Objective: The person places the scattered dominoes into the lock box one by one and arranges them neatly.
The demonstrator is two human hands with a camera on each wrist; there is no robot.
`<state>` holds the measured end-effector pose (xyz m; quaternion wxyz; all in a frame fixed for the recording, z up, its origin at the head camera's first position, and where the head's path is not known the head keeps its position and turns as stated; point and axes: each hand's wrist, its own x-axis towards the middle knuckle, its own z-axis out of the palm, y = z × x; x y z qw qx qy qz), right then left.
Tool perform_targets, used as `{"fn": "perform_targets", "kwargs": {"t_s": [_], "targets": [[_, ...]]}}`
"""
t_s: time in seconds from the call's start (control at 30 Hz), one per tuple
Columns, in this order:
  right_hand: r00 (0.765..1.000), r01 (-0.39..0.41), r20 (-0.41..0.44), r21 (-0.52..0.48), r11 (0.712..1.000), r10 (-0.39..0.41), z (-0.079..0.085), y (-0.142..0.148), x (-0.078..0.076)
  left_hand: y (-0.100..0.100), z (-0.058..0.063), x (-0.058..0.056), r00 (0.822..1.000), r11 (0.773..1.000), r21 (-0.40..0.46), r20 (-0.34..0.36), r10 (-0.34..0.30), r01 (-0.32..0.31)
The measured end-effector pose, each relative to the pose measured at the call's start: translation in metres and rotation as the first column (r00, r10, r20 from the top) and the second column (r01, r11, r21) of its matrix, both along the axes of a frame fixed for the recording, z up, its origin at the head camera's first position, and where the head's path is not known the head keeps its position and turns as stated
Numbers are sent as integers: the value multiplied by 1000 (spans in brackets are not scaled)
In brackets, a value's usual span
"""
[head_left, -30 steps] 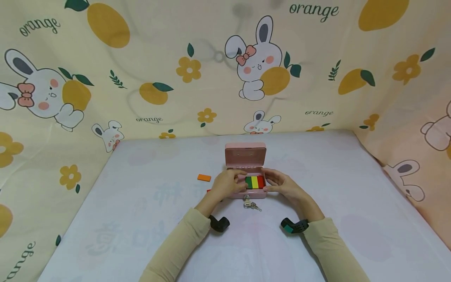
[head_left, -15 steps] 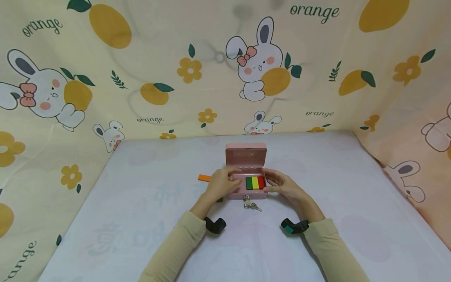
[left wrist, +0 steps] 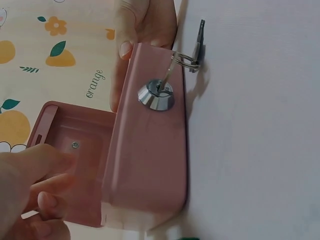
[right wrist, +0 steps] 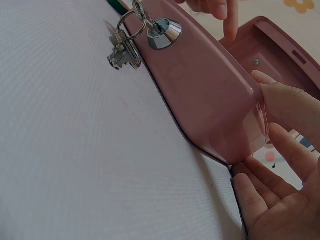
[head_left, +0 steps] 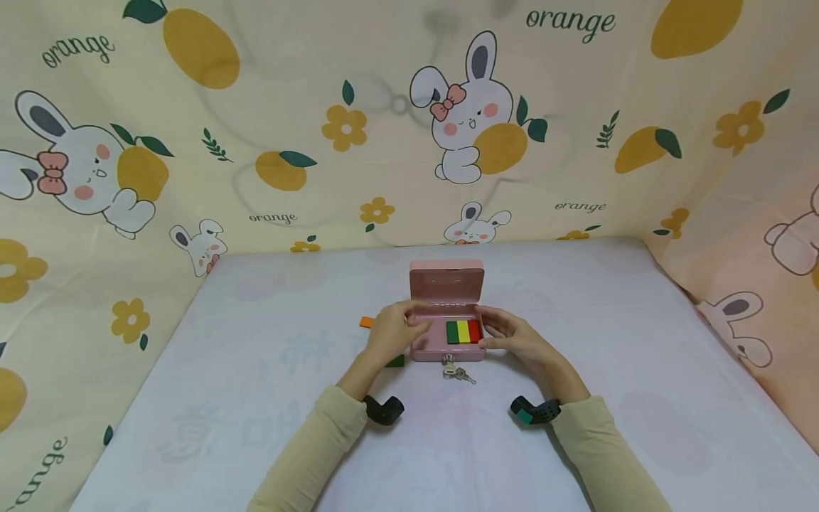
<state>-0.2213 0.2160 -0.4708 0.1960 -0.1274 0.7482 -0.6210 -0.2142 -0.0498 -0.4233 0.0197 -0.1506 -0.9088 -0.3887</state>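
Note:
A pink metal cash box (head_left: 431, 355) stands with its lid (head_left: 446, 283) raised. Inside, on its right side, lie flat green, yellow and red blocks (head_left: 463, 332) side by side. My left hand (head_left: 389, 331) hovers over the left edge of the box, fingers loosely bent, nothing between them. In the left wrist view its fingers overlap the open lid. My right hand (head_left: 515, 336) holds the box's right end; in the right wrist view the thumb (right wrist: 287, 102) lies over the rim and the fingers bend against the side wall below.
A key ring with keys (head_left: 459, 372) hangs from the lock (left wrist: 156, 95) on the box front. Left of the box lie an orange block (head_left: 367, 322) and a dark green block (head_left: 395, 361), both partly hidden by the left hand. A printed cloth backdrop (head_left: 397, 142) rises behind the table.
My left hand has moved left from beside the coloured blocks to the box's left edge, covering more of the orange block and uncovering the dark green one. The right hand stays put.

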Motion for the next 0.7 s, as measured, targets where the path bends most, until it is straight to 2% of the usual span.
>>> {"fn": "perform_targets", "kwargs": {"t_s": [0.47,0.7], "targets": [[1000,10,16,-6,1000,-10,1,-1,0,-11,-3,5,995,995,41,-35,97,-95],[999,22,33,8,1000,-22,2,-3,0,-16,-6,6,991,989,68,-22,133,-131]]}}
